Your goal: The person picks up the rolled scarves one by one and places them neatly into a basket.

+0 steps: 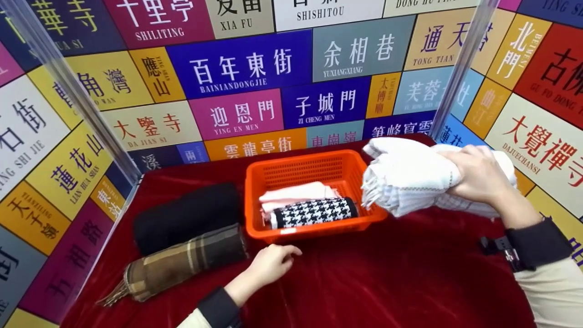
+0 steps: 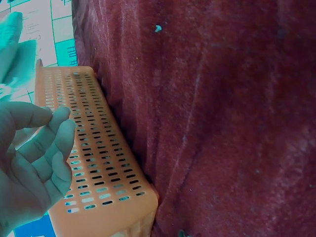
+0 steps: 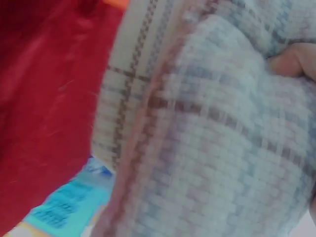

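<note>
My right hand [image 1: 478,175] grips a rolled white fringed scarf [image 1: 410,177] with thin stripes, raised at the right end of the orange basket [image 1: 314,232]. Close up in the right wrist view, the scarf's checked weave [image 3: 222,133] bunches under a fingertip. The fringed end overlaps the basket's right rim in the head view. Just in front of the basket, my left hand [image 1: 268,264] hangs with loosely bent fingers and holds nothing. Inside the basket lie a folded pale pink cloth [image 1: 296,193] and a rolled black-and-white houndstooth scarf [image 1: 314,212].
Left of the basket, a black rolled cloth [image 1: 186,216] lies behind a brown plaid scarf roll [image 1: 182,262] with fringe. Dark red velvet [image 1: 364,282] covers the table. Clear posts [image 1: 464,64] and panels of colourful signs [image 1: 241,64] stand around it.
</note>
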{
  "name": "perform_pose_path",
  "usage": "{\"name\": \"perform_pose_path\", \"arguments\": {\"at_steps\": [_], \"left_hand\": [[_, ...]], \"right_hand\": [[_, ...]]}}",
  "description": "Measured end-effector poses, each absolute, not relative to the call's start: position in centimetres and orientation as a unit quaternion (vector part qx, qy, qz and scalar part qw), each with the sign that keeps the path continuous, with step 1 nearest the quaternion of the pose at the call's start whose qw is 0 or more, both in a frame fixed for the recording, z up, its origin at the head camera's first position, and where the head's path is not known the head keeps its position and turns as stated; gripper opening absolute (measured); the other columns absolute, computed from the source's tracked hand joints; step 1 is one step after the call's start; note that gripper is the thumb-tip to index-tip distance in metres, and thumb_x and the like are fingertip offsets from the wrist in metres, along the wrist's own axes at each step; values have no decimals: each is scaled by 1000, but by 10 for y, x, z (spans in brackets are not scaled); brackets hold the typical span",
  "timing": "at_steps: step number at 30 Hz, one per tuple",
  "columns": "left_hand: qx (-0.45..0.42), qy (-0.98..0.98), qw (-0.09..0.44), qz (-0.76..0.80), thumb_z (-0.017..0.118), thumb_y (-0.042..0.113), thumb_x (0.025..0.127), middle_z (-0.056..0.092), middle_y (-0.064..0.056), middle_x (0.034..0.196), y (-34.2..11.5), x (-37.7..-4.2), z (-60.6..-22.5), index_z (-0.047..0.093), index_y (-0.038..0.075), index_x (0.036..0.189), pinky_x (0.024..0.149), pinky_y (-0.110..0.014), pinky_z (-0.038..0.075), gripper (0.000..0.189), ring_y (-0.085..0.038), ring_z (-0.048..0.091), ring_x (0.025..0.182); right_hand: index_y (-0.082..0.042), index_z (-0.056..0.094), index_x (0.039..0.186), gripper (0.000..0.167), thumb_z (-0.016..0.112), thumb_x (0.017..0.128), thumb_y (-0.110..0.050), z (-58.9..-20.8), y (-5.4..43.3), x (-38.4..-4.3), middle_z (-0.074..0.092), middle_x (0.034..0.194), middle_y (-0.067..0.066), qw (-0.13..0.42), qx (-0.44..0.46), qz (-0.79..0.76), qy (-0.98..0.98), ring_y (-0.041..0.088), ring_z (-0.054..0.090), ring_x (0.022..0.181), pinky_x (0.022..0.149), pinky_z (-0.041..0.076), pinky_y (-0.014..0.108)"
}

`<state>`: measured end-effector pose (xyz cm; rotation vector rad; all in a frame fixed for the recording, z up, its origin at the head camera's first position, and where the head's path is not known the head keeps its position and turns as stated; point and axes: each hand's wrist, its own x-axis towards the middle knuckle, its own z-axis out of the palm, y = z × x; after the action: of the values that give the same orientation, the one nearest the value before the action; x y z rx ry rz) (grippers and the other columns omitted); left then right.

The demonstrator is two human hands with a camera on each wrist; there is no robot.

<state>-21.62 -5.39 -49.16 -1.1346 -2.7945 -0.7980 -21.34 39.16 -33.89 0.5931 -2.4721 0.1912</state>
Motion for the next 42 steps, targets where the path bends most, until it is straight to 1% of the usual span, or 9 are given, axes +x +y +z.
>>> {"name": "perform_pose_path", "arguments": {"at_steps": [6,11,19,23,26,28,34,37,42], "left_hand": [[-351,-900,6,-260,58,4,78,54,7,64,-60,-219,-491,68,15,97,54,-20,38,24,-5,43,56],[-347,-899,15,-266,58,7,81,67,3,80,-67,-220,-490,69,14,97,59,-25,46,21,-8,55,64],[-353,-905,107,-211,59,17,84,70,-2,88,-81,-223,-471,68,15,95,64,-38,51,14,-21,66,78],[-348,-901,134,-221,58,19,87,70,-1,93,-84,-231,-453,67,15,101,68,-38,51,18,-20,66,82],[-339,-901,156,-220,55,23,90,70,1,90,-82,-235,-443,68,16,97,68,-38,51,17,-19,66,80],[-339,-900,166,-216,53,24,91,70,1,87,-78,-235,-438,68,16,95,67,-37,51,18,-18,66,78],[-388,-890,123,-206,52,28,91,69,3,88,-60,-225,-439,68,16,97,68,-30,51,21,-14,65,76],[-416,-887,92,-177,55,30,89,69,0,94,-55,-220,-447,66,14,103,71,-30,51,24,-16,65,81],[-409,-906,20,-105,62,47,79,61,-9,116,-56,-214,-463,52,7,125,85,-38,47,62,-25,59,101]], "right_hand": [[-2,62,107,58,67,52,-21,-320,350,-190,65,92,16,339,312,118,-880,35,50,81,78,32,49],[-1,64,103,61,71,48,-25,-319,314,-172,63,84,10,331,381,162,-848,28,53,81,76,36,40],[-17,61,113,58,76,60,-36,-354,249,-162,63,97,-6,175,473,193,-842,10,54,82,65,46,26],[-15,58,119,60,69,69,-46,-389,221,-174,64,108,-5,81,489,176,-851,11,57,89,74,47,26],[-15,57,120,63,69,68,-47,-417,199,-187,63,112,-4,8,459,151,-876,13,58,93,80,45,29],[-16,56,120,64,71,63,-43,-435,184,-195,63,109,-4,-24,428,130,-894,15,58,89,75,46,29],[-16,55,122,70,75,56,-30,-469,157,-210,65,94,-1,-20,377,69,-923,16,51,78,60,42,29],[-16,50,129,77,75,58,-32,-473,155,-210,65,95,2,-1,380,43,-924,17,49,81,64,42,31],[-15,43,136,79,72,65,-36,-478,162,-212,60,112,4,40,428,24,-903,20,49,98,82,42,36]]}}
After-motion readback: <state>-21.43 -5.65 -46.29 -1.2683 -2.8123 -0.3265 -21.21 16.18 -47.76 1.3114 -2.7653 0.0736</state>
